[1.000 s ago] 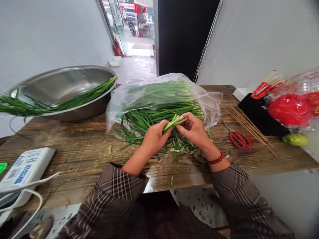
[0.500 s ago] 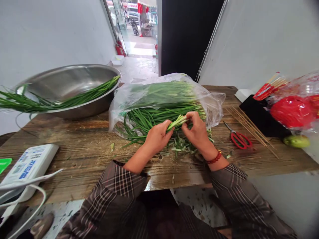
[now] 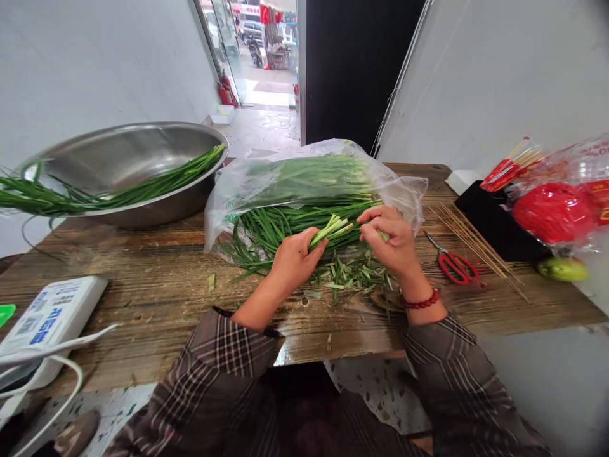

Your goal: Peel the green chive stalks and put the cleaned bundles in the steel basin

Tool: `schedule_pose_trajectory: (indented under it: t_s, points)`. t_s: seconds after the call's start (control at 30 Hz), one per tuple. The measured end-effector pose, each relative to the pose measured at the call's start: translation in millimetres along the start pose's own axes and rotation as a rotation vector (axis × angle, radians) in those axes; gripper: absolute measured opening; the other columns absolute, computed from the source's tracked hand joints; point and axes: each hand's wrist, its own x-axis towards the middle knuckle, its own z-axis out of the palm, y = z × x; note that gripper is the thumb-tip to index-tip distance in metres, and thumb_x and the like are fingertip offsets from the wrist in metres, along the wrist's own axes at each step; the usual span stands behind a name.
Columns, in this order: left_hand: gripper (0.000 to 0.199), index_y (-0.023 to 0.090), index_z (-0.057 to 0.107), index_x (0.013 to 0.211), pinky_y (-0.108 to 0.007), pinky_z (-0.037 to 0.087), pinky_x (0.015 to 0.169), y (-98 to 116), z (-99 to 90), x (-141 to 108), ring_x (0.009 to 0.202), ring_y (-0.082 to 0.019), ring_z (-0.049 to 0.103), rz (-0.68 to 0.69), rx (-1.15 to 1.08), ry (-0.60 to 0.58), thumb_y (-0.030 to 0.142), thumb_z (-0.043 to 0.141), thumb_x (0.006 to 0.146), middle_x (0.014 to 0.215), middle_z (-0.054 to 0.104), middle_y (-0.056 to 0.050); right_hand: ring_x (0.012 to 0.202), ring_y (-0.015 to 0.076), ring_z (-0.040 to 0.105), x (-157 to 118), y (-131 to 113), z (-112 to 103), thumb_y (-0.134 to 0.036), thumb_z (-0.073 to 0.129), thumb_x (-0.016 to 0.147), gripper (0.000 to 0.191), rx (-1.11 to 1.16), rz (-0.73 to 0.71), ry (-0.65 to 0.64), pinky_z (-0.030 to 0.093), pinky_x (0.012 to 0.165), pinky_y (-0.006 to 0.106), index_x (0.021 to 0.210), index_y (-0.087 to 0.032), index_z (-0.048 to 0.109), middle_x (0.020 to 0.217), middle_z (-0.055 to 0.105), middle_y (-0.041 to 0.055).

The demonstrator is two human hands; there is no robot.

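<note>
The left hand stays clamped round the green stems, tips jutting right of its grip, and the right hand pulls clear! One pluck looks done. Whether those curled fingers pinch anything, I can't tell; trimmings lie right of the grip.

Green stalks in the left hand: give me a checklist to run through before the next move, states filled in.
1. Left hand closed around the green stalks: ok, pale ends stick out.
2. Right hand apart from those ends: ok, a gap shows.
3. Right hand free of scraps: cannot tell, its curled fingers hide the palm.
4. Table below the hands free of trimmings: not ok, they lie scattered there.
5. Scissors clear of both hands: ok, right of the right hand.
6. Leaves wholly inside the basin: not ok, some overhang its rim.
</note>
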Motion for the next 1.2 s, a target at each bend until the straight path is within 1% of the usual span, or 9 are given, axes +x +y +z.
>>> schedule_pose_trajectory:
  t_s: [0.1, 0.17, 0.27, 0.53, 0.67, 0.77, 0.87, 1.0, 1.2]
  points:
    - [0.024, 0.019, 0.049, 0.072, -0.023, 0.032, 0.06, 0, 0.1, -1, 0.062, -0.012, 0.045, 0.008, -0.01, -0.016, 0.034, 0.046, 0.09, 0.065, 0.049, 0.003, 0.1, 0.0225, 0.06, 0, -1, 3, -0.031, 0.064, 0.084, 0.006, -0.083, -0.073, -0.072, 0.044, 0.093, 0.042, 0.083, -0.025, 0.067, 0.102, 0.067, 0.0047]
    - [0.023, 0.018, 0.05, 0.072, -0.023, 0.031, 0.059, 1, -0.1, -1, 0.061, -0.011, 0.045, 0.019, -0.014, -0.032, 0.033, 0.047, 0.09, 0.064, 0.049, 0.003, 0.101, 0.0232, 0.059, -1, 2, 6, -0.033, 0.067, 0.083, 0.013, -0.119, -0.086, -0.139, 0.043, 0.093, 0.043, 0.094, -0.027, 0.069, 0.104, 0.068, 0.0048]
    - [0.022, 0.018, 0.052, 0.072, -0.023, 0.031, 0.06, 2, -0.4, -1, 0.061, -0.011, 0.045, 0.041, -0.016, -0.036, 0.031, 0.047, 0.09, 0.064, 0.05, 0.003, 0.092, 0.0217, 0.059, -2, 7, 10, -0.035, 0.066, 0.084, 0.009, -0.126, -0.065, -0.179, 0.043, 0.088, 0.041, 0.086, -0.027, 0.07, 0.091, 0.069, 0.0035]
    - [0.018, 0.02, 0.059, 0.083, -0.024, 0.033, 0.062, -2, 2.7, -5, 0.065, -0.014, 0.052, 0.096, 0.083, -0.041, 0.032, 0.049, 0.092, 0.072, 0.06, 0.0, 0.07, 0.0137, 0.053, -8, 8, 33, -0.042, 0.059, 0.086, 0.024, 0.229, 0.298, -0.106, 0.043, 0.067, 0.028, 0.076, -0.021, 0.062, 0.074, 0.061, 0.0]
    - [0.02, 0.02, 0.058, 0.084, -0.024, 0.033, 0.062, -3, 3.6, -5, 0.066, -0.015, 0.053, 0.092, 0.112, -0.016, 0.034, 0.048, 0.093, 0.074, 0.061, -0.001, 0.06, 0.01, 0.048, -6, 17, 34, -0.05, 0.058, 0.084, 0.031, 0.476, 0.521, 0.061, 0.041, 0.058, 0.023, 0.075, -0.02, 0.056, 0.067, 0.053, -0.0028]
    - [0.023, 0.019, 0.055, 0.078, -0.024, 0.033, 0.061, -2, 1.7, -2, 0.064, -0.013, 0.051, 0.052, 0.09, 0.032, 0.035, 0.046, 0.093, 0.07, 0.058, 0.0, 0.054, 0.009, 0.044, -2, 21, 21, -0.054, 0.058, 0.083, 0.034, 0.495, 0.527, 0.206, 0.039, 0.053, 0.022, 0.075, -0.021, 0.056, 0.061, 0.049, -0.0036]
    - [0.024, 0.019, 0.054, 0.079, -0.023, 0.033, 0.061, -1, -0.6, 0, 0.065, -0.013, 0.052, 0.045, 0.043, 0.06, 0.035, 0.045, 0.093, 0.071, 0.058, 0.001, 0.053, 0.0101, 0.046, 0, 16, 7, -0.054, 0.052, 0.088, 0.041, 0.357, 0.435, 0.08, 0.041, 0.053, 0.024, 0.066, -0.02, 0.058, 0.056, 0.051, -0.0016]
    - [0.02, 0.018, 0.057, 0.083, -0.023, 0.037, 0.063, 0, -0.4, -2, 0.07, -0.014, 0.055, 0.037, 0.009, 0.077, 0.032, 0.046, 0.093, 0.076, 0.061, 0.0, 0.081, 0.0166, 0.062, -2, 10, 2, -0.042, 0.067, 0.081, 0.023, 0.153, 0.219, -0.219, 0.052, 0.075, 0.032, 0.087, -0.02, 0.067, 0.088, 0.067, 0.004]
    - [0.016, 0.02, 0.061, 0.095, -0.027, 0.046, 0.073, -1, 5.6, -8, 0.081, -0.017, 0.061, 0.016, -0.038, 0.022, 0.03, 0.049, 0.093, 0.089, 0.068, -0.004, 0.121, 0.0233, 0.058, -11, 9, 11, -0.037, 0.047, 0.094, 0.045, 0.214, 0.168, -0.102, 0.05, 0.1, 0.043, 0.138, -0.029, 0.048, 0.138, 0.056, 0.0092]
